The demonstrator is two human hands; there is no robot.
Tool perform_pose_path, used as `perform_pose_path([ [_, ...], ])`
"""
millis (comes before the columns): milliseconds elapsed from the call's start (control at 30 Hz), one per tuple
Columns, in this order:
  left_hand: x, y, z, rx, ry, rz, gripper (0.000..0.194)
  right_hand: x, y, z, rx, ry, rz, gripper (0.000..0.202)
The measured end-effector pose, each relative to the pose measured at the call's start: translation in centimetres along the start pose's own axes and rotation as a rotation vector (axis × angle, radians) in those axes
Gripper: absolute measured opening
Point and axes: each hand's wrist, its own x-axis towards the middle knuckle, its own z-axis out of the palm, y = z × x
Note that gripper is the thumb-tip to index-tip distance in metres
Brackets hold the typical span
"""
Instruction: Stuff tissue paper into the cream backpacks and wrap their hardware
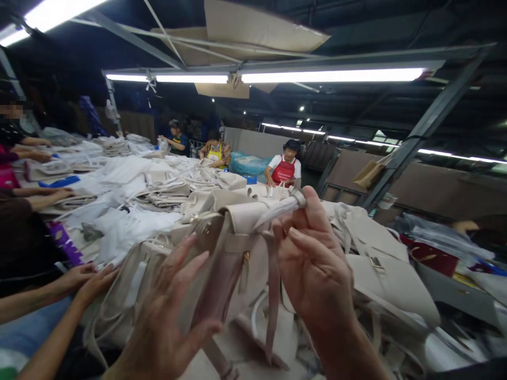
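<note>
My left hand is at the lower middle, fingers spread and slightly blurred, with nothing in it. It is in front of a beige bag with a small zipper and a hanging strap. To the right of that bag my right hand is raised, its fingers curled around a white strip, with the strip's end near the fingertips. Behind the hands, the bag's flap faces up. Another beige bag with a metal buckle lies right of my right hand.
Beige bags and white wrapping are heaped across the table. At the left, co-workers' hands reach in close to my left hand. Several people are beyond the heap, one in a red apron. A slanted metal post rises at the right.
</note>
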Motion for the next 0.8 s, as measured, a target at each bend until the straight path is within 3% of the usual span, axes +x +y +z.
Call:
perform_pose_path([
  [67,-0.1,-0.4,1.1,0.098,0.005,-0.015,0.054,-0.7,-0.2,-0.2,-0.018,-0.059,0.025,0.062],
  [167,-0.3,-2.1,2.7,0.048,-0.023,-0.155,0.034,-2.1,0.9,-1.8,-0.011,-0.055,0.059,0.063],
  [333,-2.5,-3.3,6.5,-0.156,-0.264,-0.368,0.015,-4.9,4.2,-5.1,-0.004,0.117,0.181,0.068],
  [533,-5.4,-2.2,11.2,-0.069,-0.300,-0.386,0.016,-6.7,4.3,-6.3,0.035,0.257,0.214,0.062],
  [667,-5.5,-1.6,12.3,0.017,-0.330,-0.324,0.020,-7.0,3.6,-5.9,0.029,0.288,0.199,0.061],
  [800,-4.7,-1.6,12.8,0.088,-0.253,-0.339,0.010,-7.8,3.6,-5.1,0.048,0.253,0.244,0.055],
])
